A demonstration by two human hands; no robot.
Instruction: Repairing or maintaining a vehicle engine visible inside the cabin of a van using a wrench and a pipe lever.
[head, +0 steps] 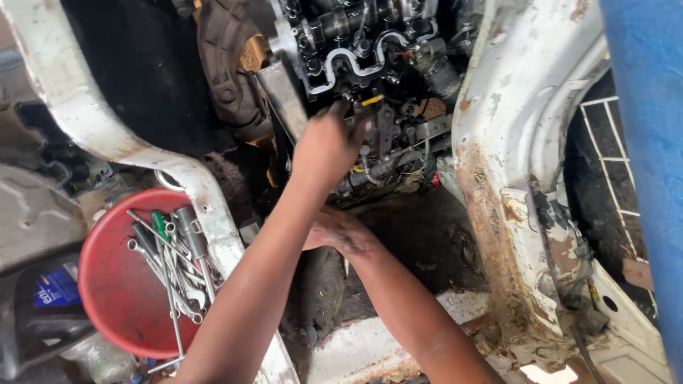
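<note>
The left hand [329,146] is reaching up onto the engine's injection pump [388,146], fingers curled against it, while the right hand [341,231] is resting lower, its fingers hidden.

We see bright daylight on the white body panels [526,107], close to glare there, while the engine bay [370,64] sits in deep shadow. The hands show slight motion blur; the frame edges look soft.

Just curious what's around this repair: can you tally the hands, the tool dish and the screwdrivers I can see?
Hands: 2 (left hand on the engine, right hand below it)
Red tool dish: 1
Green-handled screwdriver: 1
Total: 4
</note>
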